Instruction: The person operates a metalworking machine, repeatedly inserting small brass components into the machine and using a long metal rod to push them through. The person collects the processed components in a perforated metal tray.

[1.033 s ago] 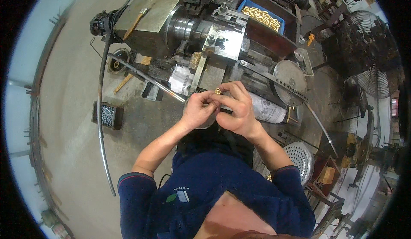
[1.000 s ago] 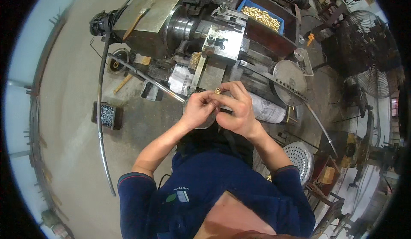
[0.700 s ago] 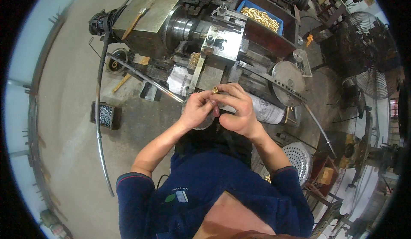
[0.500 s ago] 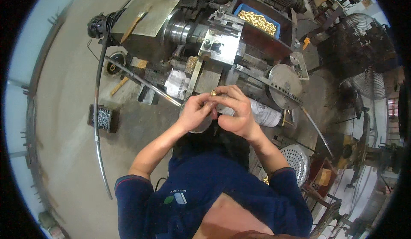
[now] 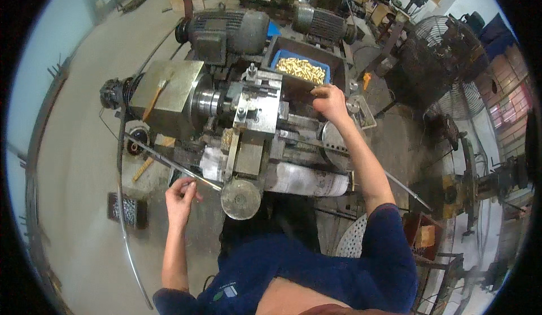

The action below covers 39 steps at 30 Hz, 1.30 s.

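Note:
My right hand [image 5: 330, 102] is stretched forward at the near edge of a blue tray [image 5: 278, 55] heaped with small brass pieces [image 5: 302, 68]. Its fingers are bent and drawn together; whatever they hold, if anything, is hidden. On the left, my left hand [image 5: 180, 195] hovers just below a slanted metal lever rod [image 5: 169, 161], fingers loosely bent and apart, with nothing seen in them. Between the hands stands a lathe-like machine with a bright metal block [image 5: 258, 110] on its slide and a round metal disc [image 5: 241, 200] at the front.
A brush [image 5: 152, 103] lies on the machine's metal cover [image 5: 161, 83]. A box of small grey parts [image 5: 129, 210] stands on the floor at left. A perforated round metal piece [image 5: 353, 239] is beside my right arm. Motors [image 5: 228, 33] and a fan [image 5: 437, 41] stand farther back.
My hands have parted from over the front disc, where they held a small brass piece. The right went forward to the tray, the left toward the lever rod. The view has shifted too.

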Each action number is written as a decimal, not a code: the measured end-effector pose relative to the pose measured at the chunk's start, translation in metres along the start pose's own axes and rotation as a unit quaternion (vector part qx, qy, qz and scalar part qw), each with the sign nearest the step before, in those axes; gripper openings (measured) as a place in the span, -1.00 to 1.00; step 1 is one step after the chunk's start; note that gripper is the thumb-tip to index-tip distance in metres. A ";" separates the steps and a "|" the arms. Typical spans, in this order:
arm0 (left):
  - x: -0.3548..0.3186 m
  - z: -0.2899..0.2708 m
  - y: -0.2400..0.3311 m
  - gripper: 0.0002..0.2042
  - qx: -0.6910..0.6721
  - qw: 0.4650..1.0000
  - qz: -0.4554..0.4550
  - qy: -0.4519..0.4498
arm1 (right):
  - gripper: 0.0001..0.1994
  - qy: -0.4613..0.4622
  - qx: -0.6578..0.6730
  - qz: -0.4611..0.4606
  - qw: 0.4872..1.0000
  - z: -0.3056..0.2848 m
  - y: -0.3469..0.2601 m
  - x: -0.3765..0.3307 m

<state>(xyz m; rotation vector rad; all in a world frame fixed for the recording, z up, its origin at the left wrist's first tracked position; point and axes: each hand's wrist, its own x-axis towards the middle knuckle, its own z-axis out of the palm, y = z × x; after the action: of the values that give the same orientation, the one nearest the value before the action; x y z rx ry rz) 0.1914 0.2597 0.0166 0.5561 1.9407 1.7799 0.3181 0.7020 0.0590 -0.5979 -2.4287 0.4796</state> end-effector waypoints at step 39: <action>0.100 0.006 -0.069 -0.80 0.396 0.898 0.192 0.009 | -0.67 -0.150 -0.297 0.654 0.679 -0.144 0.099 -0.589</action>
<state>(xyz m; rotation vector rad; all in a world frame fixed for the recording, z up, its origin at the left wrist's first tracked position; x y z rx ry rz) 0.1133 0.3156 -0.0584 1.2600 2.6848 1.0922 0.8650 0.5100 -0.1438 -2.7593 -1.9447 0.2615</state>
